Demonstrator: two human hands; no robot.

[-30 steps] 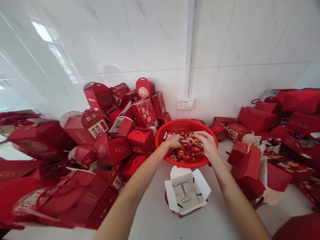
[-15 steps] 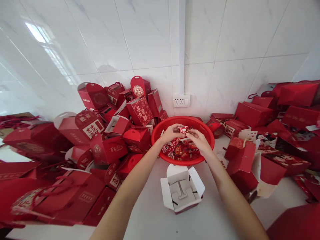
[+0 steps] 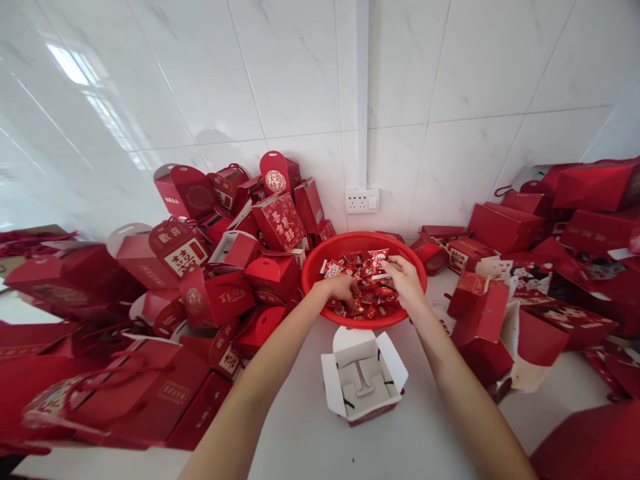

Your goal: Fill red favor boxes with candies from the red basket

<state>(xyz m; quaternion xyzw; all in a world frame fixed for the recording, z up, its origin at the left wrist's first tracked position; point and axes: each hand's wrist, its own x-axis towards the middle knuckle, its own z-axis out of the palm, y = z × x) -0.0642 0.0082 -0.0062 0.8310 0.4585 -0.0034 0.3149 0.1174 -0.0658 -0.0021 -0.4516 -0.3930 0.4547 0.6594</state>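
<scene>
A red plastic basket (image 3: 320,252) full of small wrapped candies (image 3: 373,291) sits against the wall. Inside it, my left hand (image 3: 340,288) reaches down among the wrappers with its fingers curled; what lies in them is hidden. Between the thumb and fingers of my right hand (image 3: 405,279) is a red-and-white candy packet (image 3: 379,263), raised over the basket's far right part. In front of the basket stands an open gift box (image 3: 367,380), its white inside facing up and its flaps spread. No candy shows in the box.
Red gift boxes (image 3: 217,293) are piled high on the left of the white table (image 3: 300,433). More boxes (image 3: 505,227) crowd the right side, several with flaps up. Behind the basket is a tiled wall with a socket (image 3: 363,201).
My hands were together over the basket at a small packet. Now they are apart: the left has dropped into the candies, while the right holds a packet further right.
</scene>
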